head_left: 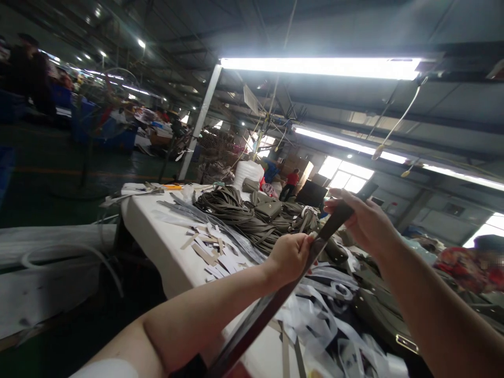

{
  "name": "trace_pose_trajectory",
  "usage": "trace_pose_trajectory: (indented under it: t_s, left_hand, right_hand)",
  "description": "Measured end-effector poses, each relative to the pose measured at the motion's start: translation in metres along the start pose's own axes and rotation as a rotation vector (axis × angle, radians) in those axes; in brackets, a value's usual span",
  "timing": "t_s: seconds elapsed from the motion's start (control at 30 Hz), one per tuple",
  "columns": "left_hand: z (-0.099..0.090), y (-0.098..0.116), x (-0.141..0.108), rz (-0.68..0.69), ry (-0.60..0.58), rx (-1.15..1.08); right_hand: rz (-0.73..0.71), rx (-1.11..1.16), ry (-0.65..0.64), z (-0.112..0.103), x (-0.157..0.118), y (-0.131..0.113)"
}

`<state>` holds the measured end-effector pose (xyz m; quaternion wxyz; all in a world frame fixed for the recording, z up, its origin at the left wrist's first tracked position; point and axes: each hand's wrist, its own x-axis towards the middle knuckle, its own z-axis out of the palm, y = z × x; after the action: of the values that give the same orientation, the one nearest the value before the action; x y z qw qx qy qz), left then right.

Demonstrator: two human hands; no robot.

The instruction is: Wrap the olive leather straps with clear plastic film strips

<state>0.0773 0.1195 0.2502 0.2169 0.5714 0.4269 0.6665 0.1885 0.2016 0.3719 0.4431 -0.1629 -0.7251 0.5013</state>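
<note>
A long, flat, dark olive strap (333,223) runs slantwise through the middle of the view, its lower part coming down toward my body. My left hand (290,256) is closed on it about midway, thumb pressed along the edge. Higher up, my right hand (360,218) grips the strap near its upper end, with the fingers behind and partly hidden. Beyond my hands lies a heap of coiled olive straps (236,212) on the white table (151,218). A small olive pouch (270,209) rests on that heap.
Paper and card scraps (208,249) lie left of my hands. White translucent strips (315,315) tangle below, beside olive bags (388,310) at right. A person in red (291,181) stands far back; another person in a patterned top (460,268) is at right. A fluorescent lamp (315,65) hangs overhead.
</note>
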Motion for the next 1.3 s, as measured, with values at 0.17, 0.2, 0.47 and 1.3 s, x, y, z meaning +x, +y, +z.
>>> trace_pose_trajectory:
  t_s: [0.17, 0.2, 0.47, 1.3]
  left_hand:
    - [0.004, -0.001, 0.010, 0.017, 0.064, -0.117]
    - [0.004, -0.002, 0.011, 0.011, 0.068, -0.125]
    - [0.000, -0.011, 0.005, -0.027, 0.055, -0.007]
    - [-0.037, 0.029, -0.002, 0.017, 0.357, -0.404]
  right_hand:
    - [0.162, -0.033, -0.138, 0.014, -0.008, 0.011]
    - [0.185, -0.039, -0.169, 0.016, -0.011, 0.015]
    - [-0.139, -0.206, 0.093, 0.004, 0.004, 0.021]
    - [0.343, -0.387, -0.878, 0.075, -0.109, 0.124]
